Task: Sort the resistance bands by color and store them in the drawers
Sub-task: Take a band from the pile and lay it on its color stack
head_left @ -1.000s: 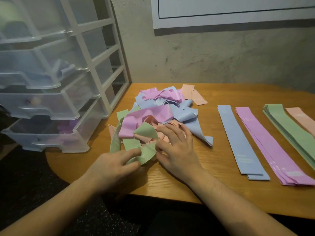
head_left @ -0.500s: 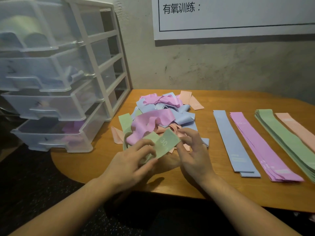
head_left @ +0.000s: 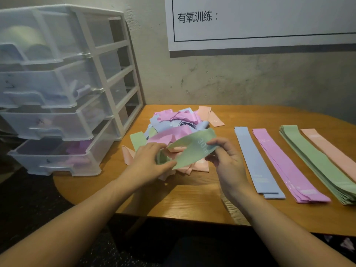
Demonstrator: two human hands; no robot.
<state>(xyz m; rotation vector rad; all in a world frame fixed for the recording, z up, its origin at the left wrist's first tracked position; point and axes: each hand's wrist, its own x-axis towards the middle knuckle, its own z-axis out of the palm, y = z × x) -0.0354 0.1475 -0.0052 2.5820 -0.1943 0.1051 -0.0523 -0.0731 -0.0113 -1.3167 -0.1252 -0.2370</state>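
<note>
A green resistance band (head_left: pixel 192 149) marked "30" is lifted over a tangled pile of pink, blue, peach and green bands (head_left: pixel 177 120) on the wooden table (head_left: pixel 192 199). My left hand (head_left: pixel 149 162) pinches its left end and my right hand (head_left: pixel 225 155) pinches its right end. Flat on the table to the right lie sorted stacks: blue (head_left: pixel 254 160), pink (head_left: pixel 283 166), green (head_left: pixel 316 162) and peach (head_left: pixel 331 151). A clear plastic drawer unit (head_left: pixel 57 89) stands at the left, its drawers pulled out, with bands dimly visible inside.
A concrete wall with a white poster (head_left: pixel 260 22) rises behind the table. The table's front edge (head_left: pixel 173 216) curves toward me, with dark floor below. The drawer unit's lower drawers overhang the table's left end.
Both hands have raised the green band out of the pile and spread it between them. The camera has tilted upward, showing more of the wall and drawers.
</note>
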